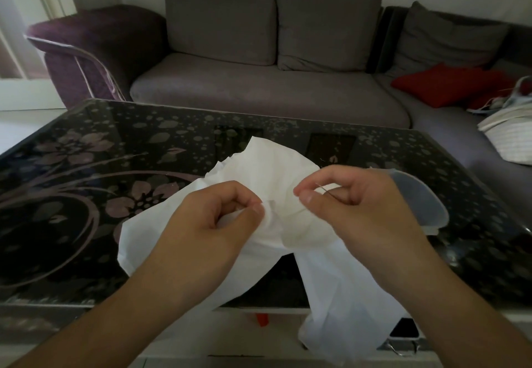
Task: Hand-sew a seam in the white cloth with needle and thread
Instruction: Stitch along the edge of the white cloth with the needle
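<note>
White cloth lay bunched on glass coffee table, one end hanging off near edge. Left hand pinched small fold of cloth btwn thumb & finger. Right hand pinched needle near its tip, other fingers curled. Thread too thin to see (maybe there). Step, I think: mid-stitch, needle just beside fold. Next move needs: poke needle thru fold slow, keep cloth tight, mind left thumb. Clear plastic lid sat behind right hand.
</note>
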Tool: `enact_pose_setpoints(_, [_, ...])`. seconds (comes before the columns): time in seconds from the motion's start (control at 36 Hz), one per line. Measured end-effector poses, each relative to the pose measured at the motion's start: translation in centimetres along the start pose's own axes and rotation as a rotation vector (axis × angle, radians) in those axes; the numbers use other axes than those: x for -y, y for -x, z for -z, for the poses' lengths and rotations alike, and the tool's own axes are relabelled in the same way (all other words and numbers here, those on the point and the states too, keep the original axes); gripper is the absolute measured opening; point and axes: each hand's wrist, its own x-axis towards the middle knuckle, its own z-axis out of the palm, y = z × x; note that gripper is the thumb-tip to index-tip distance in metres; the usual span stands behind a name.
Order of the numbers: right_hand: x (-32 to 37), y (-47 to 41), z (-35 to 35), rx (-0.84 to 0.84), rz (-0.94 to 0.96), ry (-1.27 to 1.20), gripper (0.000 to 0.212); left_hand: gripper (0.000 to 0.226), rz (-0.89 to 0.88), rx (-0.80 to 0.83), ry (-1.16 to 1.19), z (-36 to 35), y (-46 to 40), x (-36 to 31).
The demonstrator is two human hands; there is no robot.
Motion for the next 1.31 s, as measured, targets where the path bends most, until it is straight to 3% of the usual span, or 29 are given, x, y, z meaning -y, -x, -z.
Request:
enact_pose_setpoints(0.11, [0.4,0.5,0.4,0.108,0.08,-0.003,0.003,0.014,-0.023,0.002,-0.019,-0.1,0.0,-0.1])
enact_pose_setpoints(0.19, [0.5,0.8,-0.1,0.137,0.107,0.029,0.009,0.014,-0.039,0.008,-0.006,-0.2,0.0,-0.1])
enact_pose_setpoints(0.61, [-0.1,0.5,0.6,0.004,0.054,-0.029,0.011,0.014,-0.03,-0.004,-0.03,-0.1,0.1,-0.5])
enact_pose_setpoints(0.81, [0.5,0.9,-0.1,0.134,0.172,0.001,0.007,0.014,-0.042,0.007,-0.034,-0.1,0.3,-0.7])
enact_pose_setpoints(1.08, [-0.2,0.9,-1.4,0.043,0.21,0.18,0.013,0.014,-0.07,0.013,-0.075,-0.4,0.5,-0.9])
enact_pose_setpoints(1.31, [0.1,0.8,-0.5,0.001,0.172,0.097,0.017,0.013,-0.053,0.009,-0.091,-0.3,0.4,-0.9])
